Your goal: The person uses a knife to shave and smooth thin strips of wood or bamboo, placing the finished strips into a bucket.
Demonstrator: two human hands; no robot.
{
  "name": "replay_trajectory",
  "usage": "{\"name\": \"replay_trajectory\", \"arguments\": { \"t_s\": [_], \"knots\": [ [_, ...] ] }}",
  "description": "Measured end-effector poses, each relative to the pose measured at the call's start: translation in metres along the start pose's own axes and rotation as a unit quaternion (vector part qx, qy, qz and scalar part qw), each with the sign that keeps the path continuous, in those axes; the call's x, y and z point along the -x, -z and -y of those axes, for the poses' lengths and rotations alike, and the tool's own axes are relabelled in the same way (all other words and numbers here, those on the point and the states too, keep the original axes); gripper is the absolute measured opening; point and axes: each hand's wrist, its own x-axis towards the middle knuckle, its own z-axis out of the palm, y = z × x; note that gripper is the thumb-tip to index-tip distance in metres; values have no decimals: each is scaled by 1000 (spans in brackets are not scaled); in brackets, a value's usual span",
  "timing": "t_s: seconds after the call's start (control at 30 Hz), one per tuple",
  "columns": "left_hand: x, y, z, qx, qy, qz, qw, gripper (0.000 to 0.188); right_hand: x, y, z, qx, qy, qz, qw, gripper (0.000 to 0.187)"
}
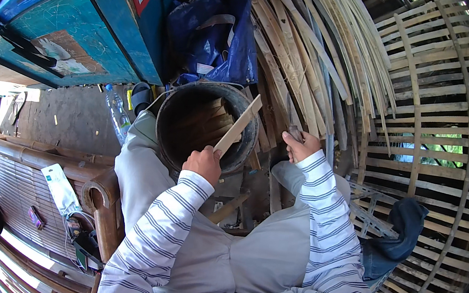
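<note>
My left hand (202, 165) is closed round the lower end of a flat, pale bamboo strip (239, 126). The strip slants up and to the right across a dark bucket (162, 131) standing between my legs. Inside the bucket lie several more bamboo pieces (217, 122). To the right of the bucket, my right hand (302, 146) is closed on a short, dark handle-like object (295, 132). Its far end blends into the strips behind, so its kind is unclear. The two hands are apart, and my right hand does not touch the strip.
Long bamboo strips (325, 46) are piled beyond my right hand, beside a slatted bamboo wall (428, 113). A blue bag (217, 31) and a blue cabinet (96, 27) stand beyond the bucket. At left are a plastic bottle (116, 110) and a bamboo bench (36, 165). Dark cloth (390, 244) hangs at right.
</note>
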Motion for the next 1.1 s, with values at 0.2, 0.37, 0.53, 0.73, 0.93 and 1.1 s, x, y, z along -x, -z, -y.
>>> {"name": "replay_trajectory", "arguments": {
  "t_s": [0.2, 0.37, 0.53, 0.73, 0.93, 1.1],
  "knots": [
    [-44, -16, -5, -10, 16, -16, 1000, 31, 25, -30, -5, 149, 108, -14, 983, 47],
    [-48, -36, -10, -20, 28, -25, 999, 30, 9, -69, -6, 362, 219, -10, 906, 51],
    [-48, -38, -8, -14, 18, -22, 999, 28, 14, -94, 6, 391, 230, 0, 891, 48],
    [-36, -33, -15, -51, -24, -10, 998, 30, 6, -88, 14, 450, 199, -84, 866, 43],
    [-32, -28, -22, -25, -17, -7, 1000, 31, -37, -69, 33, 435, 45, -94, 895, 45],
    [-31, -22, -23, -19, -16, -24, 999, 31, -56, -70, 28, 424, 17, -139, 895, 45]
  ]
}}
